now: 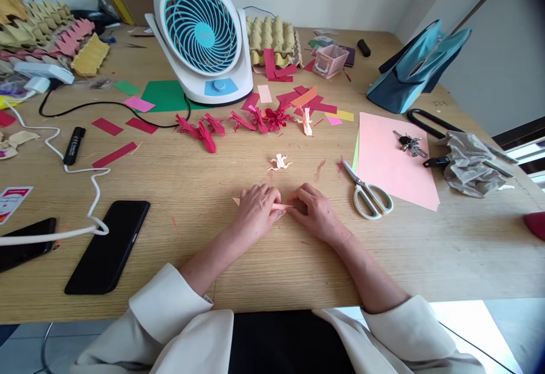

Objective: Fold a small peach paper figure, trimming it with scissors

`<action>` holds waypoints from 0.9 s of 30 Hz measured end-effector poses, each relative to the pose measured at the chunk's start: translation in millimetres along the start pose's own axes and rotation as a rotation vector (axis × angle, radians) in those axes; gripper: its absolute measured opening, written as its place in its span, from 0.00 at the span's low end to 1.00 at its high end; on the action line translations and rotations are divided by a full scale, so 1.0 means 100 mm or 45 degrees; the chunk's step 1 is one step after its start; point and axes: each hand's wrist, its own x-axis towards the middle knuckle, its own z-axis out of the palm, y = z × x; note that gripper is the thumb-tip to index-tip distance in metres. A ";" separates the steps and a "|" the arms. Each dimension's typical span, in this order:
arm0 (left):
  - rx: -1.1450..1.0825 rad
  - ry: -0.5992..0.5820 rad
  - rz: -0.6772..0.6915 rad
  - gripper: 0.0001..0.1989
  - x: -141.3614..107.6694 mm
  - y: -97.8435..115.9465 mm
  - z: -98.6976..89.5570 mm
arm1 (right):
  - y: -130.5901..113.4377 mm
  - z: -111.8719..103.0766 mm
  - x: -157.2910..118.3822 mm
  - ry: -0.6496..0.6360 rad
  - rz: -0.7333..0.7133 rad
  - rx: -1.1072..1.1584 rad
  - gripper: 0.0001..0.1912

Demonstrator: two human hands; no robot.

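Between my hands is a small folded piece of pale pink paper, low over the wooden table. My left hand lies over it with the fingers closed on it, and a pointed paper corner sticks out on its left side. At the paper's right end, the thumb and fingers of my right hand pinch its tip. Just beyond my hands sits a light pink folded paper figure, shaped like a frog. Several red folded figures lie farther back, beside another pale one.
To the right are scissors, a stack of pink paper with keys on top, and a blue bag. A white fan stands at the back. Phones and a white cable lie on the left.
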 end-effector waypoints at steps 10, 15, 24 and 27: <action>-0.102 0.038 0.035 0.05 -0.01 -0.04 0.01 | 0.01 0.02 0.00 0.004 0.036 0.100 0.05; -0.178 0.030 0.078 0.06 -0.02 -0.05 -0.02 | 0.00 0.02 0.00 0.003 0.066 0.199 0.09; -0.265 0.038 0.136 0.07 -0.04 -0.06 -0.03 | -0.03 0.03 0.00 0.013 0.115 0.282 0.07; -0.273 0.030 0.146 0.06 -0.05 -0.06 -0.05 | -0.05 0.03 0.00 0.025 0.102 0.267 0.07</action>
